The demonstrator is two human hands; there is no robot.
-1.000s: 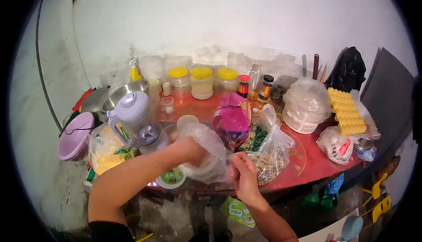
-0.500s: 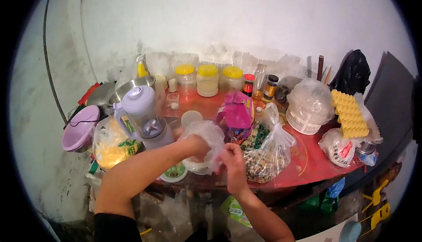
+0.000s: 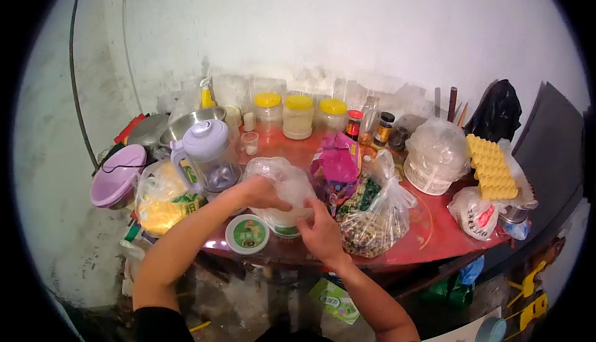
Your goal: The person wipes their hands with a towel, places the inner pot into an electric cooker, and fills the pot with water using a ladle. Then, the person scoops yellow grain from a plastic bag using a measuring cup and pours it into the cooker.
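Note:
A thin clear plastic bag [image 3: 279, 174] bunches up out of a white tub with a green label [image 3: 287, 231] near the table's front edge. My left hand [image 3: 264, 193] is closed on the bag's left side, its fingertips partly hidden by the film. At the right of the tub's mouth, my right hand [image 3: 320, 227] pinches the bag's edge between thumb and fingers. What lies inside the tub cannot be made out. The round green-and-white lid [image 3: 247, 234] rests flat on the table, left of the tub.
Left of my hands stands a blender [image 3: 208, 152]. A purple packet [image 3: 337, 159] and a knotted bag of mixed beans [image 3: 375, 224] are close on the right. Yellow-lidded jars [image 3: 298, 118] line the wall. Further right are a bag-covered bucket [image 3: 434, 162] and an egg tray [image 3: 490, 165].
My left hand has drawn back from within the bunched film to its left side. My right hand has moved slightly down, still at the bag. The lid now shows fully; a white cup behind is hidden.

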